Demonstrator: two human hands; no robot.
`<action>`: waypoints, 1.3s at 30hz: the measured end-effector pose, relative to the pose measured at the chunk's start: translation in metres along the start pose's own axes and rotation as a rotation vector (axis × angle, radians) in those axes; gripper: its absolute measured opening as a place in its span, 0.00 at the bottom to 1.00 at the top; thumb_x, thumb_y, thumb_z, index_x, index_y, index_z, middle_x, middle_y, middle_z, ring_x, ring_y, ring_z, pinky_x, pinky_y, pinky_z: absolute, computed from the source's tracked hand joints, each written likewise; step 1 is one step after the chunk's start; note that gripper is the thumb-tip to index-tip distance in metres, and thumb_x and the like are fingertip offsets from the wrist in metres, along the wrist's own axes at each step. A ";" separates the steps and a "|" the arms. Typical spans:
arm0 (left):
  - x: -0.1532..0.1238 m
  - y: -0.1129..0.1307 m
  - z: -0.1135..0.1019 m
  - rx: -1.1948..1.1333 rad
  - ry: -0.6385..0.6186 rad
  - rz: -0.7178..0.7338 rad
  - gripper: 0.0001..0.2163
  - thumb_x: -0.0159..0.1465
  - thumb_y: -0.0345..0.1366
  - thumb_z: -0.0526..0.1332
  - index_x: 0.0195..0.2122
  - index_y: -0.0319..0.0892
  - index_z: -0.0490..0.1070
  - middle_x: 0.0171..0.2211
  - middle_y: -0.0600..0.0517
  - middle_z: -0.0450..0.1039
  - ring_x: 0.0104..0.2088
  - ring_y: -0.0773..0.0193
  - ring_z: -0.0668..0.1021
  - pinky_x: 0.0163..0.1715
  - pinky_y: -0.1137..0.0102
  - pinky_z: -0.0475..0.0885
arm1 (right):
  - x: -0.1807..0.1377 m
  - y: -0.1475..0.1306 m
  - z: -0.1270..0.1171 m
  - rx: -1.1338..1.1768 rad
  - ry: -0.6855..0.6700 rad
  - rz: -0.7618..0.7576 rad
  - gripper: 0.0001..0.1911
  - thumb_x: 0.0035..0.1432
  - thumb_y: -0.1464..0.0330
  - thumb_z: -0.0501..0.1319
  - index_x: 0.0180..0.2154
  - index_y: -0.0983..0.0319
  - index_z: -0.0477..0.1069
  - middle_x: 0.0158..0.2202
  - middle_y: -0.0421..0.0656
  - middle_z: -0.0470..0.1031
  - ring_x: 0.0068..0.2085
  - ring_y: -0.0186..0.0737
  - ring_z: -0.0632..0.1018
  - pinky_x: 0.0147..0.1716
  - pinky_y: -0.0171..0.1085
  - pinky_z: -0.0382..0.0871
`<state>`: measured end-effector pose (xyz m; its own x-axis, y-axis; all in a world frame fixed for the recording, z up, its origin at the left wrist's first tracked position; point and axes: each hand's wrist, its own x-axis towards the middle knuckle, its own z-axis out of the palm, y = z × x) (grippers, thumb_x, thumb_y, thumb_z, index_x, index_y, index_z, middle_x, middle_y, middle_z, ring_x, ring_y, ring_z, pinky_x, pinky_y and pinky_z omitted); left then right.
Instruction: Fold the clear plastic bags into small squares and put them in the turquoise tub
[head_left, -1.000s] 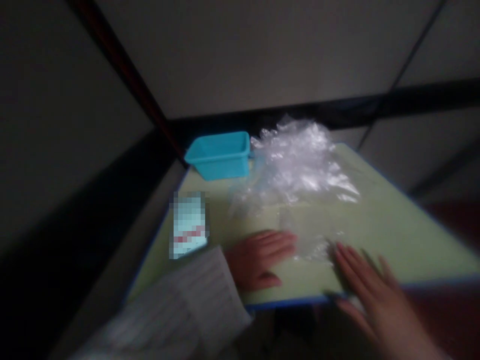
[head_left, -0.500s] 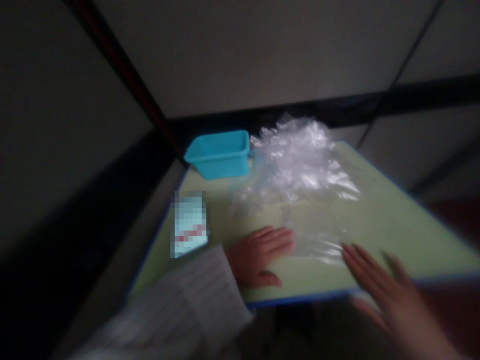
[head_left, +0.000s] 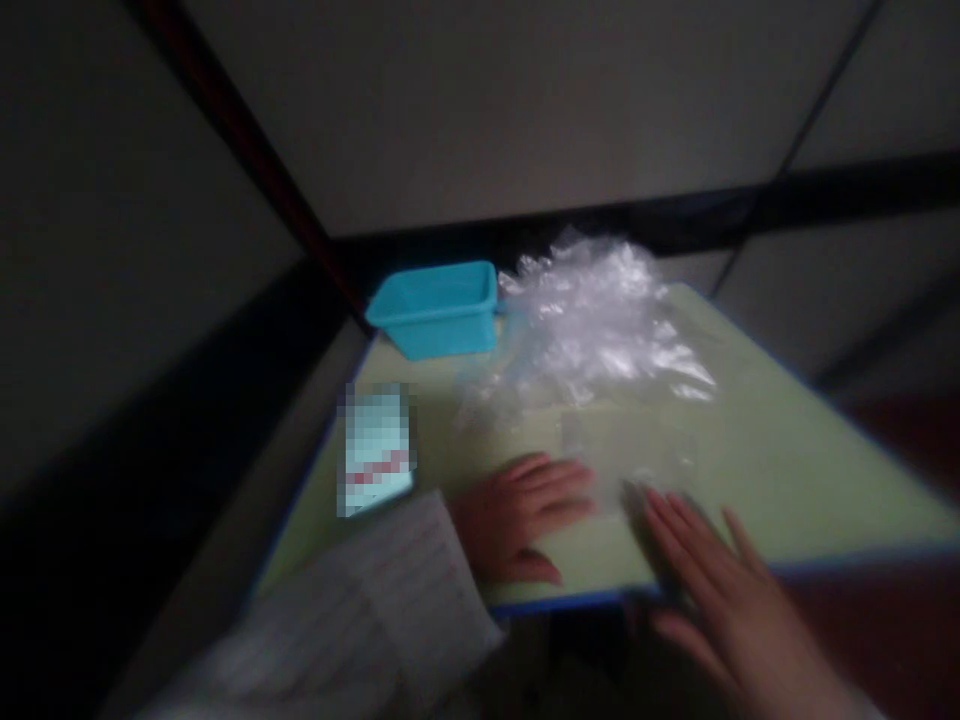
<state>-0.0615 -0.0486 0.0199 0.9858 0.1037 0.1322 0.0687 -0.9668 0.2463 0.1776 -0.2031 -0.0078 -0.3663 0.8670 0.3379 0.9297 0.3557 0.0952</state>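
A clear plastic bag lies flat on the pale yellow-green table, close to its front edge. My left hand rests with fingers stretched over the bag's left side, thumb apart. On the bag's near right part is my right hand, fingers extended and thumb spread; whether it presses down or hovers is hard to tell. Behind the flat bag spreads a crumpled heap of clear plastic bags, shiny and loosely piled. The picture is dim and somewhat blurred.
A turquoise plastic basket stands at the back left of the table. Nearer, by the left edge, lies a pale mint packet or box, blurred out, with a red stripe. A wall rises behind the table.
My right hand has slid left across the flat bag, nearer to my left hand. The left hand has barely moved, and the heap and basket stay put.
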 end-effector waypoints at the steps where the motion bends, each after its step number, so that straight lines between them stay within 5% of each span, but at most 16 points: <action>1: 0.000 0.000 0.000 -0.002 -0.002 -0.002 0.34 0.62 0.59 0.47 0.61 0.37 0.56 0.64 0.37 0.52 0.64 0.49 0.55 0.62 0.54 0.48 | 0.004 -0.003 0.001 -0.005 -0.007 -0.002 0.31 0.66 0.60 0.46 0.65 0.68 0.46 0.65 0.49 0.53 0.65 0.45 0.55 0.62 0.50 0.40; 15: -0.002 -0.001 0.002 -0.023 -0.029 -0.030 0.33 0.61 0.58 0.51 0.62 0.43 0.56 0.65 0.39 0.48 0.65 0.47 0.52 0.61 0.52 0.49 | 0.006 -0.005 0.005 -0.043 -0.020 -0.055 0.28 0.66 0.60 0.45 0.64 0.61 0.49 0.65 0.49 0.53 0.63 0.48 0.59 0.58 0.55 0.46; 20: -0.002 -0.001 0.002 -0.046 -0.047 -0.041 0.34 0.61 0.59 0.50 0.62 0.43 0.57 0.66 0.39 0.47 0.65 0.46 0.51 0.61 0.52 0.49 | -0.009 0.004 0.006 -0.052 -0.009 -0.007 0.30 0.66 0.58 0.43 0.64 0.68 0.48 0.65 0.50 0.54 0.63 0.47 0.59 0.59 0.54 0.46; 32: -0.002 -0.003 0.003 -0.053 -0.069 -0.050 0.33 0.61 0.59 0.50 0.62 0.45 0.57 0.66 0.41 0.45 0.66 0.48 0.50 0.62 0.53 0.47 | -0.046 0.039 0.010 -0.015 0.008 -0.009 0.31 0.64 0.60 0.49 0.65 0.63 0.47 0.64 0.49 0.55 0.60 0.48 0.65 0.61 0.50 0.46; 39: -0.001 -0.003 0.003 -0.039 -0.011 0.007 0.34 0.63 0.56 0.49 0.64 0.39 0.52 0.66 0.39 0.45 0.66 0.50 0.48 0.63 0.56 0.48 | -0.048 0.049 0.013 0.140 0.063 0.084 0.30 0.63 0.62 0.52 0.65 0.59 0.48 0.65 0.46 0.55 0.60 0.50 0.64 0.56 0.48 0.60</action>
<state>-0.0624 -0.0464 0.0157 0.9878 0.0947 0.1239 0.0562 -0.9574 0.2832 0.2406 -0.2223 -0.0318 -0.2802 0.8737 0.3976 0.9410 0.3319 -0.0662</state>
